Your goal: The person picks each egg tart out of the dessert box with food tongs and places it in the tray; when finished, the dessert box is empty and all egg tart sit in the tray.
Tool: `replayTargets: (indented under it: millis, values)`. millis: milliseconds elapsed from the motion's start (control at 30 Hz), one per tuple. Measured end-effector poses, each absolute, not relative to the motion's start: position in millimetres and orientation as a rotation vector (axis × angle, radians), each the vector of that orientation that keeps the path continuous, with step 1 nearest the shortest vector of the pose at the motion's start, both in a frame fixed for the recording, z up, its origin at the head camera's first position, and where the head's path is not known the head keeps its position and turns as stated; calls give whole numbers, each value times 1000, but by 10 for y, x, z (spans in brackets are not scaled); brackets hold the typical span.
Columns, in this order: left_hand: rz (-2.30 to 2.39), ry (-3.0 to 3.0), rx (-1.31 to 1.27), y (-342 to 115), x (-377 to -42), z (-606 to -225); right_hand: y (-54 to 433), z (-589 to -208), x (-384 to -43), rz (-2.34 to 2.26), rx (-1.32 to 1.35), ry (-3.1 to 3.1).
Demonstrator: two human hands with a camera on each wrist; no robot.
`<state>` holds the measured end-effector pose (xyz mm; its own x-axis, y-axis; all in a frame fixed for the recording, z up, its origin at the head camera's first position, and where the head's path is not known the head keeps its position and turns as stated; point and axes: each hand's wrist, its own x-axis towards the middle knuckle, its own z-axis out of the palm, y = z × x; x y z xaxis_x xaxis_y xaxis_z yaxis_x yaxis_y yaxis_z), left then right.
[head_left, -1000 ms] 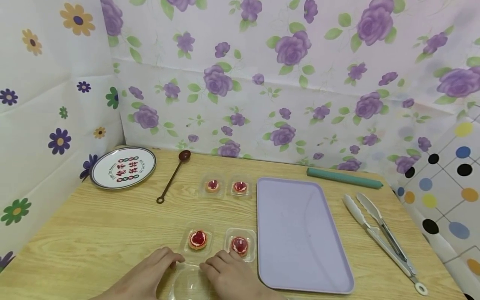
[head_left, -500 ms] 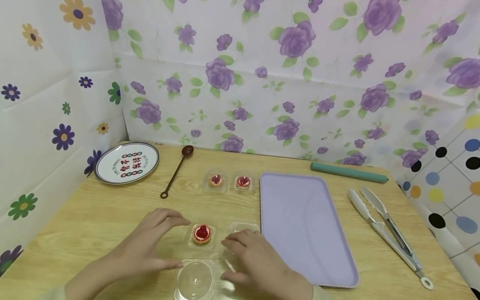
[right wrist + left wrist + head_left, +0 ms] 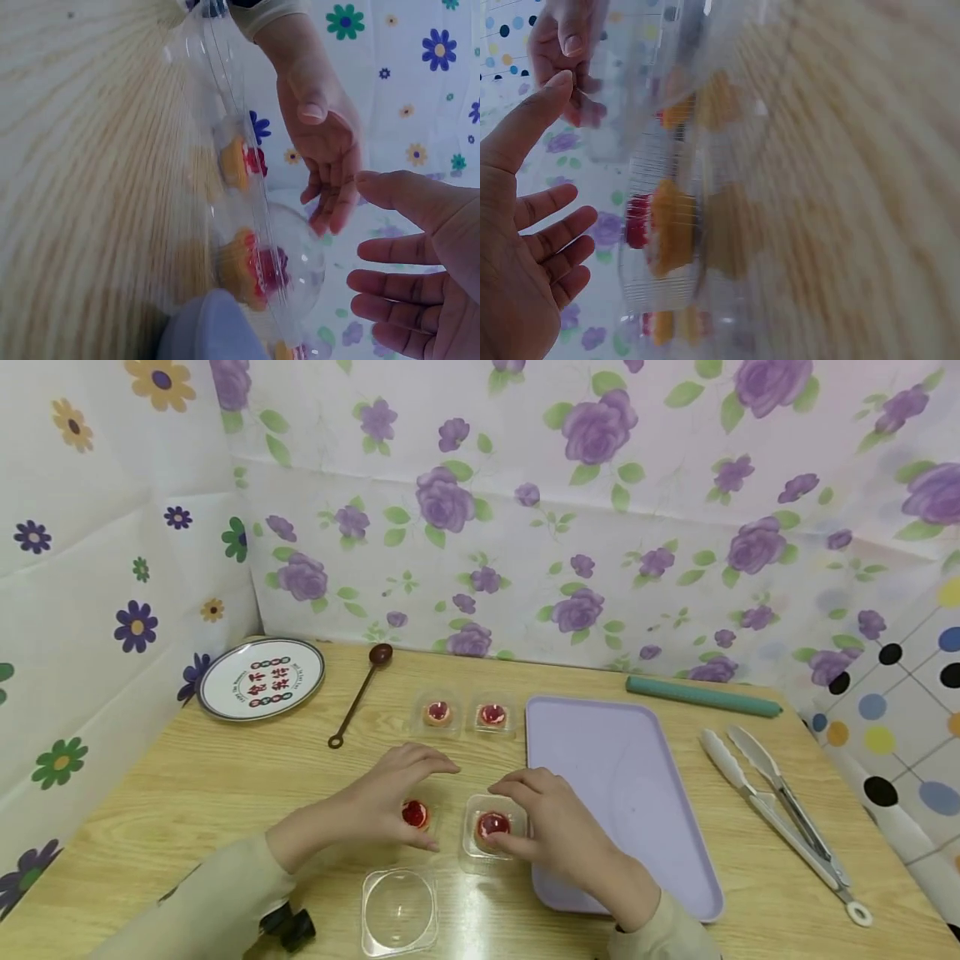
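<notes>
My left hand [image 3: 382,797] hovers with thumb and fingers spread over the left red-topped tart [image 3: 415,814], hiding part of it and its box. In the left wrist view that tart [image 3: 671,229] sits in a ridged clear plastic base. My right hand [image 3: 562,831] holds nothing; its fingertips overlap the right edge of a clear box [image 3: 474,860] around another tart [image 3: 493,828]. A domed clear lid [image 3: 309,262] covers that tart in the right wrist view. Nearest me lies a square clear lid [image 3: 399,912] with a round dome, apart from both hands.
Two more boxed tarts [image 3: 438,713] stand farther back. A lilac tray [image 3: 600,760] lies right of the boxes, under my right forearm. Tongs [image 3: 787,827], a green stick [image 3: 705,697], a brown spoon [image 3: 360,695] and an oval plate [image 3: 262,679] lie around the table.
One second ago both hands were at the clear lid near the front. They have left it and moved forward and to the right, toward the two nearer tarts.
</notes>
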<state>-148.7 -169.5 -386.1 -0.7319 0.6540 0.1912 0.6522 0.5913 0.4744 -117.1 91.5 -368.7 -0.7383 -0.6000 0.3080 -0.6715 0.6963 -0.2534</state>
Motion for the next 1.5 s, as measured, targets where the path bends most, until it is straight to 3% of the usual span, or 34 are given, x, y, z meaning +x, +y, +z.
replayTargets:
  millis: [533,1167,1500]
  values:
    - [651,2716,1130,-1451,-1596,-4055,856,-3893,-1338,288,1025,-2941]
    - [510,2821,1102,-1266,-1583,-4167,841,-3984,-1434,524,1072,-2934]
    - [779,2761,1032,-1297,-1599,-4194,772,-3930,-1475,442,1049,-2970]
